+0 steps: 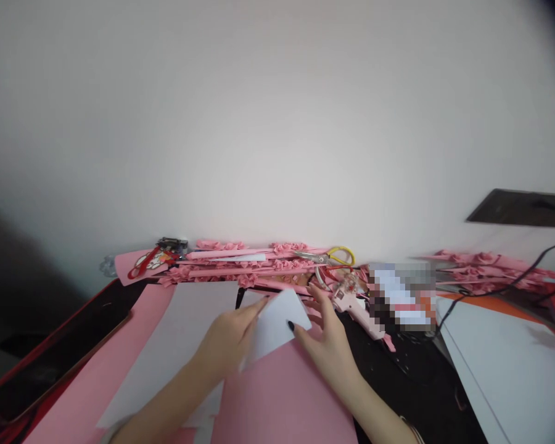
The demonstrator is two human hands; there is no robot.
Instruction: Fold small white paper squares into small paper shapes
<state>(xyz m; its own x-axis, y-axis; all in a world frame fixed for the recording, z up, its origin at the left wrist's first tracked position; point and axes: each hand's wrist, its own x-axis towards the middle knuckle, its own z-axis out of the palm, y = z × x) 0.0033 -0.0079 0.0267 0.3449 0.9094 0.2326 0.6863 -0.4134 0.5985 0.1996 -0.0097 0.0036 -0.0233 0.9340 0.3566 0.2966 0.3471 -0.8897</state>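
Note:
A white piece of paper (281, 320) with rounded corners lies over the upper part of a pink sheet (287, 394). My left hand (229, 339), slightly blurred, is closed at the paper's left edge, its fingertips partly hidden behind it. On the other side, my right hand (324, 339) touches the paper with its dark-nailed thumb. Its other fingers are spread apart by the paper's right edge. Under my left forearm lies a larger white sheet (166, 345) on more pink paper (102, 364).
Several pink paper flowers on stems (240, 262) line the wall. Yellow-handled scissors (340, 255) rest among them. A pink glue gun (361, 316) lies right of my right hand. White sheets (513, 370) and black cables (494, 293) are at the right; a dark tray (69, 345) is at the left.

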